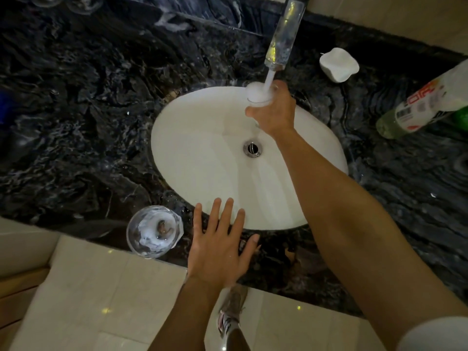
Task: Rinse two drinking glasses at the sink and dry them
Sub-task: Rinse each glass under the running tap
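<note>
My right hand (274,115) is shut on a clear drinking glass (256,95), holding it upright under the tap (283,34). A stream of water runs into the glass, which is full of white froth. A second glass (154,230) stands on the dark marble counter at the near left of the white oval sink (202,153), with suds and something brown inside it. My left hand (220,247) is open with fingers spread, resting flat on the counter's front edge just right of that glass.
A white soap dish (339,64) sits right of the tap. A plastic bottle (420,105) with a red-lettered label stands at the far right. The sink drain (252,148) lies below my right hand. More glassware (65,2) shows at the top left. My shoe (230,315) is on the tiled floor.
</note>
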